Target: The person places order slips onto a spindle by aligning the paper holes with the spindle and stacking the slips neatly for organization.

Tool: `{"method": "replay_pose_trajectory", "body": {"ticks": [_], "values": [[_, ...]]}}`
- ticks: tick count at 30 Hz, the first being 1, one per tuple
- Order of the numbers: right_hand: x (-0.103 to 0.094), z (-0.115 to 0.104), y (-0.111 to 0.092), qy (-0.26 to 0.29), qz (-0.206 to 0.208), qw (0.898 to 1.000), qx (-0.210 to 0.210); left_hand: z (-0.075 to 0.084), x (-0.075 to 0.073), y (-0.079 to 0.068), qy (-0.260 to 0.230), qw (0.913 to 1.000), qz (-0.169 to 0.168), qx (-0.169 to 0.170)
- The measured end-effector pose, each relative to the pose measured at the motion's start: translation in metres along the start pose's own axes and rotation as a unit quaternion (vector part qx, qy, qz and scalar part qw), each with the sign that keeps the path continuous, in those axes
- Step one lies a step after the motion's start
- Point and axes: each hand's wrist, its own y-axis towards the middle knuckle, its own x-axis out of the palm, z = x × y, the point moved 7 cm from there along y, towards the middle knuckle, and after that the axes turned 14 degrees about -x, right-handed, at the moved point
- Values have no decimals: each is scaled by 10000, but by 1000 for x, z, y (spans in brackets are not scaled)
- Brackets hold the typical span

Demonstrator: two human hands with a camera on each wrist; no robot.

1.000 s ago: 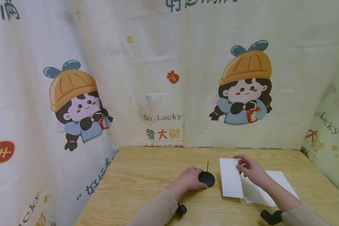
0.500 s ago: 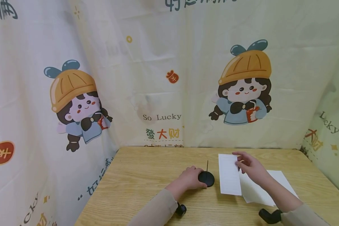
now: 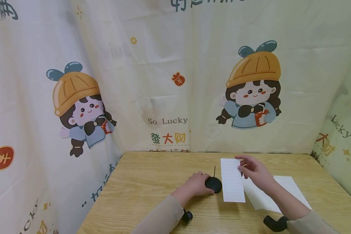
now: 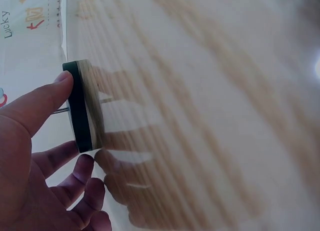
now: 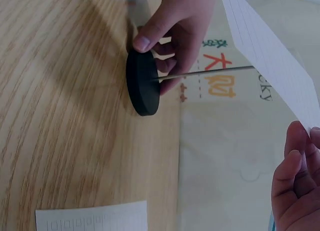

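Head view: we see the left hand [image 3: 197, 184] gripping the rim of a round black base [image 3: 214, 187] that sits on the wooden table [image 3: 152, 175], its thin spike [image 3: 214, 170] upright. The right hand [image 3: 255, 170] pinches a lined sheet [image 3: 232, 182] by its side edge, just right of the base; white paper [image 3: 289, 188] lies under the right forearm. Left wrist view: we get thumb and finger on opposite sides of the rim. Right wrist view: we have the pinched sheet raised near the spike's upper end; can't tell if they touch.
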Motion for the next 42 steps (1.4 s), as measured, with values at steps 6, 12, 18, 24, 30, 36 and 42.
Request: {"method": "replay_pose_trajectory", "body": {"ticks": [6,12,18,24,30,36,42], "values": [[12,-2,3,145,-31,9999,-35,-1,-1,-1,101,9999,40,-38],[19,-1,4,230,-102,9997,80,0,-2,-3,96,9999,37,-124],[23,-1,3,329,-170,9992,163,0,-3,-6,58,9998,27,-194],[22,0,4,347,-198,9991,134,-1,-9,-8,-14,9998,114,-191],[22,0,4,340,-197,9991,123,-2,-12,-6,-205,9997,51,-149],[23,1,4,358,-207,9991,101,0,-21,-11,-379,9992,8,-86],[23,2,4,329,-216,9992,113,-4,-28,-17,-765,9970,-14,-128]]}}
